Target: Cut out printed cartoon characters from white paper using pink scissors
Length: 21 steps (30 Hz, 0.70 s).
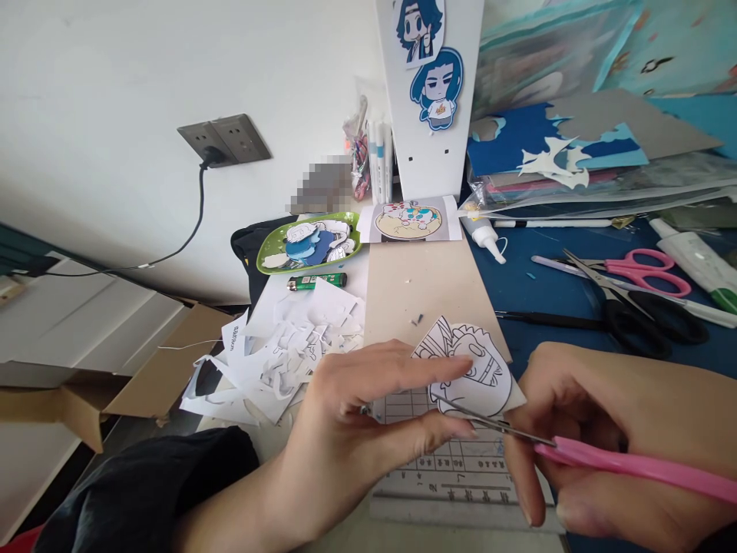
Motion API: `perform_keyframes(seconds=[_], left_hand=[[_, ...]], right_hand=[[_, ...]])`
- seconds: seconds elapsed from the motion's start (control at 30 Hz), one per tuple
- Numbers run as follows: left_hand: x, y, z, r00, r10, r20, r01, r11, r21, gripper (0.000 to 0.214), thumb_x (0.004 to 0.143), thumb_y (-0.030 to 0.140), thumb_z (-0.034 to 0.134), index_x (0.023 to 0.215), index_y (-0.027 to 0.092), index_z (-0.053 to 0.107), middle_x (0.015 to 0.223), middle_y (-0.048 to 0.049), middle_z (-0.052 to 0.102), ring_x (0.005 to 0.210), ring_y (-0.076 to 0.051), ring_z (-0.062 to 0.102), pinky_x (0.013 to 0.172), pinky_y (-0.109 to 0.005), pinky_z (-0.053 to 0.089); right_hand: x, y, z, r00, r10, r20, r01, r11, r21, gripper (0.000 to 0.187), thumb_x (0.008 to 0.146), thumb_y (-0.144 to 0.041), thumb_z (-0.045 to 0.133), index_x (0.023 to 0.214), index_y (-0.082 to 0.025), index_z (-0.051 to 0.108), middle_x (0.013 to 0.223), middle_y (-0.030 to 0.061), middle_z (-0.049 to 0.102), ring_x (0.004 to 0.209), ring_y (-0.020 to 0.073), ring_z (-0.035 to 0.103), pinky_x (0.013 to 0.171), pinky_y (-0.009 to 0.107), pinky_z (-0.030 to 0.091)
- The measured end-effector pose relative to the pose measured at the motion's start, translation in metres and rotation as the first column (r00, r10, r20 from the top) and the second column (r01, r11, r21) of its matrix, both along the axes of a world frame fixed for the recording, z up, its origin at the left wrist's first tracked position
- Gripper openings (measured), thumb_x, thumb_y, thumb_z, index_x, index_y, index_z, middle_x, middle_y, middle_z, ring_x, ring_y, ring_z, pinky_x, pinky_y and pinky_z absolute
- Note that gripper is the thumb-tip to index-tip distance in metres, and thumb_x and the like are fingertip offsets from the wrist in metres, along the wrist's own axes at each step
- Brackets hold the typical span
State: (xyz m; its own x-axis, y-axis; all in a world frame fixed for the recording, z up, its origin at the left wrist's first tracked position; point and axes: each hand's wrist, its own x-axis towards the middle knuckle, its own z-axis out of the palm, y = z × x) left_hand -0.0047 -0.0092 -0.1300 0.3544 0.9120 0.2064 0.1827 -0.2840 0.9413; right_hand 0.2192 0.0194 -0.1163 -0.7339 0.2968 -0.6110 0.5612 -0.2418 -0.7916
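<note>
Between the fingers and thumb of my left hand is a white paper cutout with a black line drawing of a cartoon figure. My right hand grips pink-handled scissors. Their blades lie along the lower left edge of the cutout, just above my left thumb tip. Below both hands is a sheet with a printed grid and writing, partly covered by them. A beige board lies just beyond the cutout, with small scraps on it.
White paper scraps are heaped on the left. Behind them are a green lighter and a green tray of cutouts. Black-handled scissors, more pink scissors and a glue bottle lie on the right.
</note>
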Motion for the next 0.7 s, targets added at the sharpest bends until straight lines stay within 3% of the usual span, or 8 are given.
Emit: perform_keyframes(seconds=[0.37, 0.6, 0.7], left_hand=[[-0.0008, 0.0009, 0.0014, 1.000, -0.018, -0.012, 0.018, 1.000, 0.006, 0.041, 0.067, 0.007, 0.084, 0.104, 0.021, 0.078, 0.085, -0.0006, 0.081, 0.071, -0.010, 0.069, 0.072, -0.014, 0.053], [-0.0021, -0.0007, 0.0001, 0.999, -0.025, -0.027, 0.025, 1.000, 0.003, 0.042, 0.067, 0.009, 0.085, 0.106, 0.025, 0.077, 0.088, -0.0003, 0.081, 0.072, -0.012, 0.071, 0.072, -0.018, 0.055], [-0.0019, -0.0014, 0.0002, 1.000, -0.017, -0.026, 0.017, 1.000, -0.011, 0.044, 0.068, 0.010, 0.084, 0.106, 0.029, 0.077, 0.088, 0.0013, 0.081, 0.073, -0.013, 0.071, 0.072, -0.019, 0.056]], right_hand=[[-0.0007, -0.0007, -0.0050, 0.999, 0.007, -0.032, -0.007, 1.000, -0.003, 0.021, 0.075, -0.027, 0.060, 0.088, -0.021, 0.076, 0.068, 0.0010, 0.063, 0.063, 0.0161, 0.055, 0.054, 0.023, 0.040], [-0.0042, -0.0046, 0.0014, 0.994, -0.101, 0.035, 0.101, 0.995, 0.009, 0.028, 0.062, -0.014, 0.052, 0.077, -0.020, 0.076, 0.057, -0.0025, 0.056, 0.053, 0.0113, 0.044, 0.047, 0.020, 0.032], [-0.0053, -0.0026, 0.0040, 0.996, -0.071, 0.056, 0.072, 0.997, -0.012, 0.030, 0.060, -0.010, 0.054, 0.078, -0.019, 0.076, 0.056, -0.0029, 0.055, 0.053, 0.0110, 0.043, 0.047, 0.020, 0.030]])
